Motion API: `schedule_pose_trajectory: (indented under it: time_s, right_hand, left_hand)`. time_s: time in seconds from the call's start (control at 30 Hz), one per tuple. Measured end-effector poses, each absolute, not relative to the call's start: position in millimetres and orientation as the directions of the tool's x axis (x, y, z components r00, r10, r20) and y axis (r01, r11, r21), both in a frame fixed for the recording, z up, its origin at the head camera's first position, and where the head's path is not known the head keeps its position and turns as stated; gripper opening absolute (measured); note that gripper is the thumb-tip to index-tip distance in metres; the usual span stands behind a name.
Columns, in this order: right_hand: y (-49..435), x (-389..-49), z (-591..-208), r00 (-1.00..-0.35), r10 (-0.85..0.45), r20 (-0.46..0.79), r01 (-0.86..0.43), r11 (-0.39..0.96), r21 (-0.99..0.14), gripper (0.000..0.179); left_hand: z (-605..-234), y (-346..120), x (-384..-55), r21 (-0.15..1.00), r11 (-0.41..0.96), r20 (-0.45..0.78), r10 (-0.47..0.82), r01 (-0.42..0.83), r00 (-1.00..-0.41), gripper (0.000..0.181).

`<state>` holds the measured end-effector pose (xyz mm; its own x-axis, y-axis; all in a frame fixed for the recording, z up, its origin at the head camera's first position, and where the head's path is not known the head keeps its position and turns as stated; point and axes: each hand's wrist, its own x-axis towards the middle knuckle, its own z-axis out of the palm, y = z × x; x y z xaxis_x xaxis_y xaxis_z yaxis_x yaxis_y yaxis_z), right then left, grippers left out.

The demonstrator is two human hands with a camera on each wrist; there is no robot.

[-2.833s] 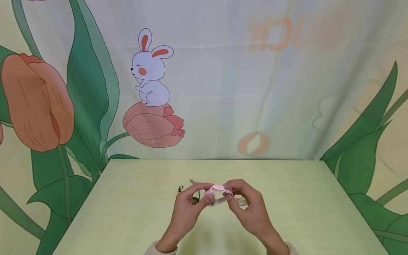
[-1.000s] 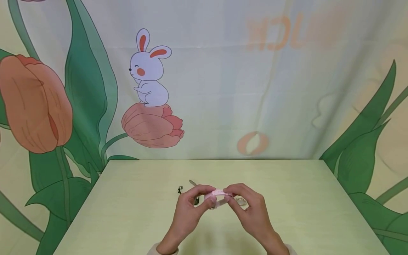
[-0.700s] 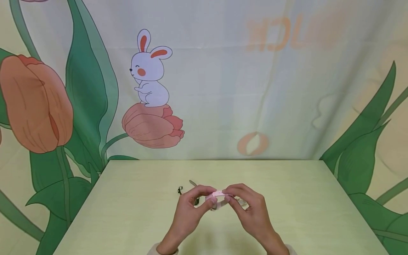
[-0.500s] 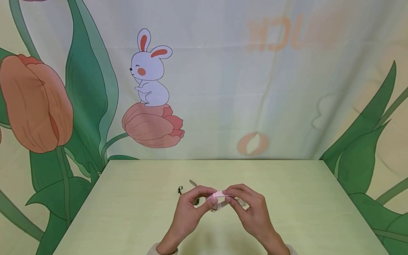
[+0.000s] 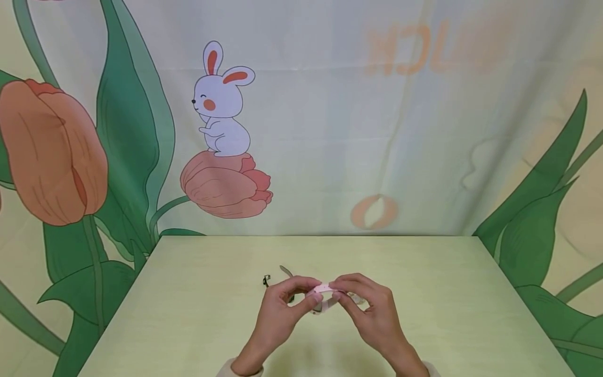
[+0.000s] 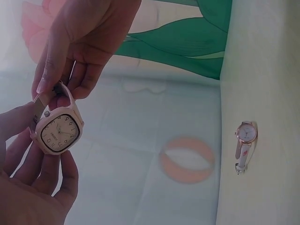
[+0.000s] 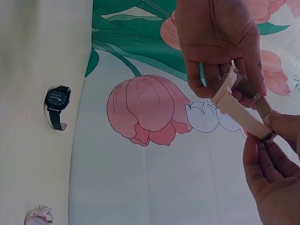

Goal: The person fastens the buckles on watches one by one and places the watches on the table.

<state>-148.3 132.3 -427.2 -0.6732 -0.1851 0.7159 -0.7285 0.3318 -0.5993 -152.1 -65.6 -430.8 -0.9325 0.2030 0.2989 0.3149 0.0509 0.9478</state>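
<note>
Pink watch, looped, held in both hands above the surface, about midway between its left and right edges.
Left hand grips at the dial end; right hand pinches by the buckle. Strap runs left-right between grips; dial nearer left hand. Buckle fastened or not: cannot tell. Black watch lies beyond left hand, rose-gold watch beyond right.

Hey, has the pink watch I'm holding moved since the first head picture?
Yes, slightly: in the head view, the pink watch now sits lower, farther from the back edge of the table.
</note>
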Motion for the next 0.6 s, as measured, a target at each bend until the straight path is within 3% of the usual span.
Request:
schedule_pose_trajectory:
  time_s: [0.6]
  right_hand:
    - [130.4,-148.2,-427.9,-0.659,-0.206,0.724,-0.746,0.308,-0.591,0.022]
  left_hand:
    - [-430.2,-64.0,-152.4,0.947,0.047,0.302,0.221,0.319,-0.928,0.017]
